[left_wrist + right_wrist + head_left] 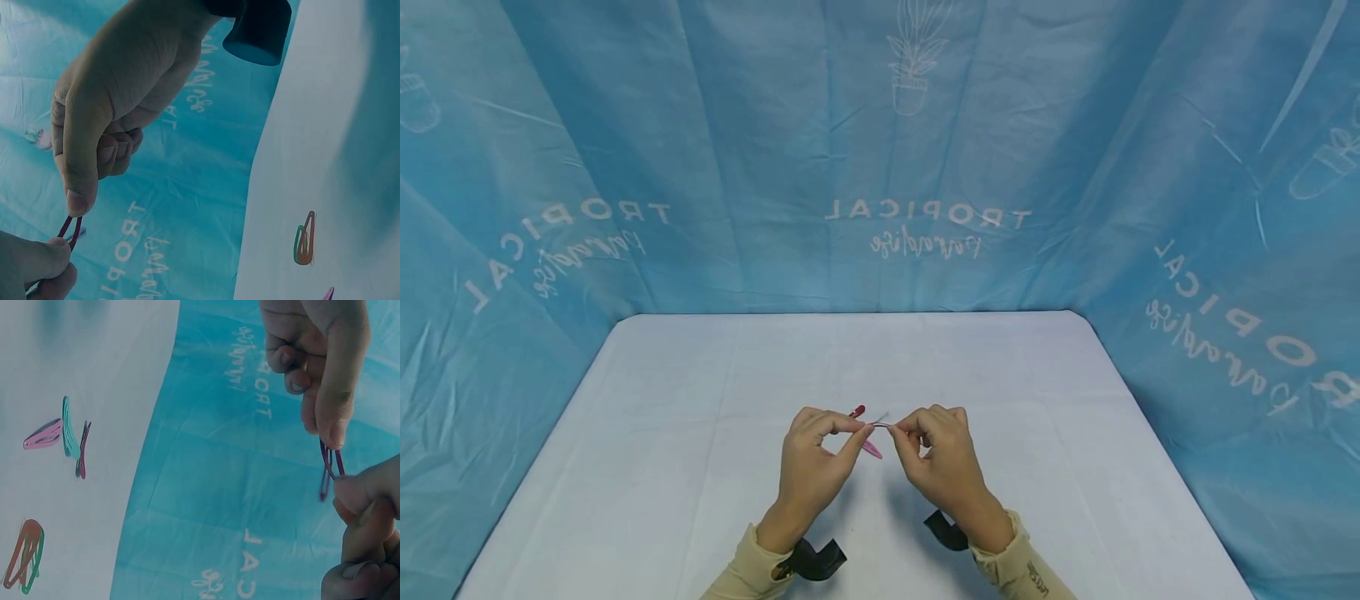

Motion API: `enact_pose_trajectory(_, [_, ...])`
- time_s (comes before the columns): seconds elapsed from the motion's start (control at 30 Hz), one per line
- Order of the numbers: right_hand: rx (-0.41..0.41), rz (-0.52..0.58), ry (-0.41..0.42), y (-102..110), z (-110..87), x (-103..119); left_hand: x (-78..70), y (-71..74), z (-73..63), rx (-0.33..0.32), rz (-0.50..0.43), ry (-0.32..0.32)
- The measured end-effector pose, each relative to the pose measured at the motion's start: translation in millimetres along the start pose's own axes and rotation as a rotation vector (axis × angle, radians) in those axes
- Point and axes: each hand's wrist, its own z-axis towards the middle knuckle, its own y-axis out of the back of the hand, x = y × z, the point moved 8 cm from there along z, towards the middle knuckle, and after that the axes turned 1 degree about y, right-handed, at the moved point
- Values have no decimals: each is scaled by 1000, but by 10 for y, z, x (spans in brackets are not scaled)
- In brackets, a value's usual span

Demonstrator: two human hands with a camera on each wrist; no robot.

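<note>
Both hands meet over the table and pinch a dark red snap hair clip [324, 484] between them, one at each end. My left hand [815, 461] holds one end between thumb and forefinger. At the other end, the thumb and forefinger of my right hand [944, 461] grip it. The clip's thin tongue stands apart from its frame in the right wrist view. On the table below lie a pink clip [44, 435], a teal clip [70, 434] and a maroon clip [84, 453] close together. An orange clip [305, 253] overlaps a green clip [297, 251].
The white-covered table [715, 400] ends at a blue printed curtain [760, 167] on the back and both sides. A black strap mount [820, 560] sits at the left wrist, another black mount [946, 531] at the right.
</note>
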Motion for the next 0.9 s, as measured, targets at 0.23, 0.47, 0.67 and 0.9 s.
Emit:
enact_pose_trajectory(0.23, [-13,-4,17,-7,-8,2,12,2,-4,-1,-14,3])
enact_pose_trajectory(0.47, [-6,-6,3,-1,0,2,10,14,-4,-8,-12,-8])
enact_pose_trajectory(0.67, [-3,-1,0,5,0,-10,58,24,-1,6,-14,18])
enact_pose_trajectory(0.9, [48,-46,-49,-21,-42,-125,151,-10,-25,100,-2,87])
